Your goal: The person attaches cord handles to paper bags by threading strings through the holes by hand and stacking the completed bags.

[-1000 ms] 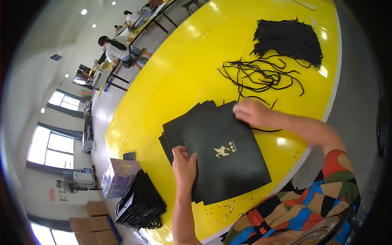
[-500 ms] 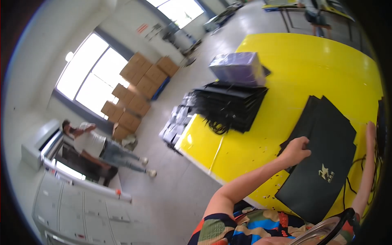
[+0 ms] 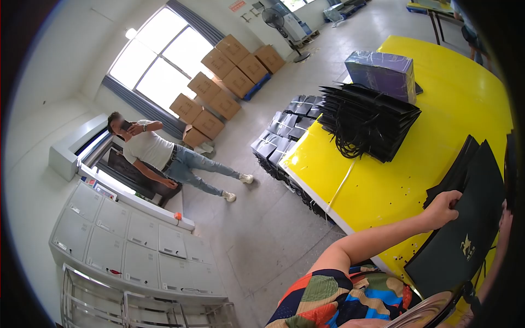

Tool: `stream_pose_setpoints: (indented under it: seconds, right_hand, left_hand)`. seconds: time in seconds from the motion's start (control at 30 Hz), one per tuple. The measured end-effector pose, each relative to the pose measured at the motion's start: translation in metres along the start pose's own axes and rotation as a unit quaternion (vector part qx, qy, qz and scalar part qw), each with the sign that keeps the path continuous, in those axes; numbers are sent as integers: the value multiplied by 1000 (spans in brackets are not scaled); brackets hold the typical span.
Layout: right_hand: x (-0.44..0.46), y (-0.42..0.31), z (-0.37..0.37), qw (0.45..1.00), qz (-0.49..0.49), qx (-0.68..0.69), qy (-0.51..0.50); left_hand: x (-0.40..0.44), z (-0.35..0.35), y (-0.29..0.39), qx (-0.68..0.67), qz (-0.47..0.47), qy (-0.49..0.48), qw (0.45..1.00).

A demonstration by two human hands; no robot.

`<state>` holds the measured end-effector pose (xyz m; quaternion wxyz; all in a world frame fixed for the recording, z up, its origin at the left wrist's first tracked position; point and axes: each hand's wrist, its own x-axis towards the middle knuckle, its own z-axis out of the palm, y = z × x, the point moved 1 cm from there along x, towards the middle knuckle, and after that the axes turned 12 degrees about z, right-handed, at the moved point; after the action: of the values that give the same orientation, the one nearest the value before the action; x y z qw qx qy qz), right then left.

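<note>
My left hand (image 3: 442,210) is closed, its curled fingers at the left edge of a black paper bag (image 3: 465,218) with a gold emblem. The bag lies flat-folded and looks slightly raised along that side. Beneath and beyond it, more black bags (image 3: 454,169) rest on the yellow table. My right hand (image 3: 506,216) is at the far right of the view, by the bag's right edge; its fingers are dark and partly cut off, so their grip is unclear.
A pile of black bags with cord handles (image 3: 369,120) stands on the yellow table (image 3: 361,188), beside a purple wrapped package (image 3: 380,74). Tied bundles (image 3: 281,131) sit beside the table. A person (image 3: 156,145) stands near grey lockers (image 3: 104,246). Cartons (image 3: 205,117) are stacked by the window.
The view has swung left, so the table appears farther right. My left hand stays at the bag's left edge, and the bag now looks more tilted. My right hand has come nearer the bag.
</note>
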<state>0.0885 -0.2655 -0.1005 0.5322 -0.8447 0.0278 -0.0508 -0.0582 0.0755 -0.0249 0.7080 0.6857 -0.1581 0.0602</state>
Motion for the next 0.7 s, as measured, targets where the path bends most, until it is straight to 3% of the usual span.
stream_pose_setpoints:
  seconds: [0.07,0.13,0.2,0.27,0.37,0.4,0.5,0.57,0.7]
  right_hand:
    - [-39,-17,24,995,62,70,-21]
    - [-87,-68,52,981,9,167,-98]
    - [-134,-139,67,986,-15,100,-132]
    - [-157,-174,79,990,-87,41,-104]
    - [-176,-184,83,985,-116,30,-124]
    - [-182,-193,80,986,-55,6,-158]
    - [-194,-195,89,980,-155,-21,-122]
    - [-198,-199,93,978,-160,-31,-128]
    - [-195,-207,91,979,-78,21,-185]
  left_hand:
    - [-4,1,-10,-2,41,2,999]
    - [-9,-3,-8,-19,58,3,998]
    - [-14,-8,2,21,51,-28,998]
    - [-17,-13,7,-40,22,-48,998]
    - [-25,-14,33,-90,-31,-41,995]
    - [-27,-16,31,-101,-32,-40,994]
    - [-39,-22,43,-96,-47,-3,994]
    - [-43,-24,45,-99,-29,6,995]
    - [-45,-26,50,-46,-1,-3,999]
